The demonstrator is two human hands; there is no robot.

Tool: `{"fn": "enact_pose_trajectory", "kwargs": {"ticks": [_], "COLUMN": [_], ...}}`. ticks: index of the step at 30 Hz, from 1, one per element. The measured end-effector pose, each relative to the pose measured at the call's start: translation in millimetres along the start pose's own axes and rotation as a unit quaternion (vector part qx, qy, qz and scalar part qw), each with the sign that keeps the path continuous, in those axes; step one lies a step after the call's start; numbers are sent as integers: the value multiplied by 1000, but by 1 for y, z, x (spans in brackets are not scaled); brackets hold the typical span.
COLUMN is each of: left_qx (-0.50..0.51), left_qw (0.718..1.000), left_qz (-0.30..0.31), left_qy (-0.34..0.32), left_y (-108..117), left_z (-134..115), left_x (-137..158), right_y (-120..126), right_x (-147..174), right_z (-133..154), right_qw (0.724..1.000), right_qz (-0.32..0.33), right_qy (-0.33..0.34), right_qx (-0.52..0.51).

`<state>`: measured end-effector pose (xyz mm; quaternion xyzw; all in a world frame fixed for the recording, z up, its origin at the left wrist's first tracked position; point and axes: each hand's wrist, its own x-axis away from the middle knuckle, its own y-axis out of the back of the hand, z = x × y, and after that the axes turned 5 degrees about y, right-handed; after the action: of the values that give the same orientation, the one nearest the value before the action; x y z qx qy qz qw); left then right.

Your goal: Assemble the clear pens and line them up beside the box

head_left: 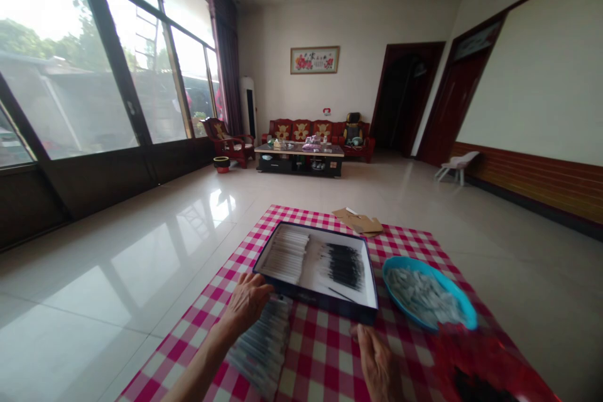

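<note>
My left hand (pixel 249 299) is at the front left corner of a shallow dark blue box (pixel 325 308) with a white inside. Its fingers are curled closed, and what they hold, if anything, is hidden. Clear slim tubes (pixel 285 254) lie in a row in the box's left part, and thin black sticks (pixel 345 266) lie in its right part. Below my left hand, a pile of clear tubes with dark insides (pixel 264 348) rests on the cloth. My right hand (pixel 377 358) is just in front of the box, thumb and fingers close together; I cannot make out anything between them.
A blue basin (pixel 464 301) of small pale translucent pieces stands right of the box. Nearer me lies a red plastic bag (pixel 490 358) with dark contents. Brown cardboard (pixel 358 222) lies behind the box. A checked pink-and-white cloth (pixel 320 358) covers the table.
</note>
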<state>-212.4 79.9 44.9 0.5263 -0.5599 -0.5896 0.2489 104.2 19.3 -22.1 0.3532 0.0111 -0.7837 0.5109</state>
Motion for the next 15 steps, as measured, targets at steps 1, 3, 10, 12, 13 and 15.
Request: {"fn": "enact_pose_trajectory", "kwargs": {"ticks": [1,3,10,12,13,15], "left_qx": [0,4,61,56,46,21], "left_qw": [1000,1000,997,998,998,1000], "left_qz": [0,-7,-42,-37,-30,-8], "left_qy": [2,5,-14,-7,-1,3], "left_y": [-1,-3,7,15,19,25], "left_z": [-1,-3,-13,-16,-18,-22], "left_x": [0,0,1,-6,-12,-28], "right_y": [0,1,5,6,7,7], "right_x": [0,0,-2,-3,-3,-3], "right_z": [0,0,8,11,13,15], "right_qw": [1000,999,999,999,999,999], "right_qz": [14,28,25,25,25,26], "right_qy": [-5,-6,8,-6,-14,-23], "right_qx": [-7,-17,-36,-35,-34,-32]}}
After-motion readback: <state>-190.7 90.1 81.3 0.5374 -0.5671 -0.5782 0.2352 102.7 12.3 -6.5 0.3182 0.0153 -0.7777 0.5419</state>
